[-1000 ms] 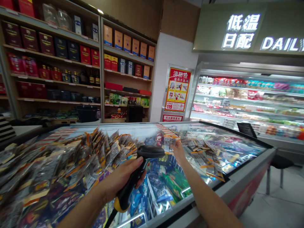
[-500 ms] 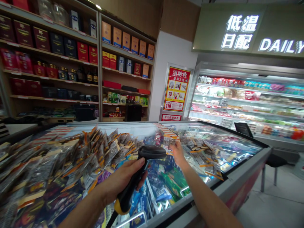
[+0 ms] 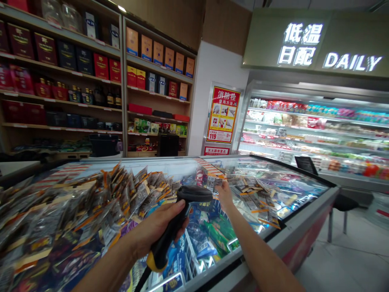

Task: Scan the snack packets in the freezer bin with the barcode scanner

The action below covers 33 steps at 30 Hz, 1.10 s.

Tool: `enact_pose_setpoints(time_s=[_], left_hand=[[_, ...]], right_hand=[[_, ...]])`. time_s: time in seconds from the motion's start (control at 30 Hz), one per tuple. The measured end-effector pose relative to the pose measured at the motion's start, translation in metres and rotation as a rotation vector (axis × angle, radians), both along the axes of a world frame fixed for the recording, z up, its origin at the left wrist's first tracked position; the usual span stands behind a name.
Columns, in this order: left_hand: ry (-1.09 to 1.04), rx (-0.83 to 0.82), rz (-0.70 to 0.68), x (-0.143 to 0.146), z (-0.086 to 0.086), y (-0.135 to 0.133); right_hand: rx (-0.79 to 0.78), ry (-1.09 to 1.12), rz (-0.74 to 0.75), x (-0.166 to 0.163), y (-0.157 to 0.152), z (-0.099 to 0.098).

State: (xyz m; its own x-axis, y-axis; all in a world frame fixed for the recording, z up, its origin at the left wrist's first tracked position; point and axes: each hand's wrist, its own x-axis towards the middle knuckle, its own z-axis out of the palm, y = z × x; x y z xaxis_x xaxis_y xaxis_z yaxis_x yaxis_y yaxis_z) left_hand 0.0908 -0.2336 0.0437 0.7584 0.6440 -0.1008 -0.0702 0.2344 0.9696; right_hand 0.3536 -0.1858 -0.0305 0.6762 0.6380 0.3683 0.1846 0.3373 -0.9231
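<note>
My left hand (image 3: 165, 223) is wrapped round the handle of a black and yellow barcode scanner (image 3: 194, 194), its head pointing right. Just beyond it, my right hand (image 3: 224, 194) pinches a small clear food packet (image 3: 214, 182) with an orange edge and a printed label facing me. The scanner head stands close in front of the packet and covers its lower left part. Many similar packets (image 3: 121, 194) are heaped on the left of the chest freezer (image 3: 291, 221). A smaller spread of packets (image 3: 258, 194) lies on the glass to the right.
Bagged frozen goods (image 3: 219, 229) and white wire baskets (image 3: 190, 255) fill the freezer below my hands. Behind it stand shelves of boxes and bottles (image 3: 63, 87). A lit open chiller (image 3: 310, 134) and a black stool (image 3: 345, 202) are at the right.
The view has turned slightly to the right. The packet in my right hand now faces me more squarely, with its label clearer. Both hands keep their grips.
</note>
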Motion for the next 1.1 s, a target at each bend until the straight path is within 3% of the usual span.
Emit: enact_pose_setpoints(time_s=[0.23, 0.57, 1.1], left_hand=[[-0.004, -0.006, 0.029, 0.013, 0.005, 0.008], [0.014, -0.006, 0.041, 0.003, 0.001, 0.009], [-0.011, -0.003, 0.012, -0.004, 0.008, -0.002]], right_hand=[[-0.011, -0.009, -0.033, 0.001, -0.004, 0.003], [-0.049, 0.012, -0.075, 0.004, -0.004, 0.004], [-0.018, -0.014, -0.119, 0.008, -0.005, 0.005]])
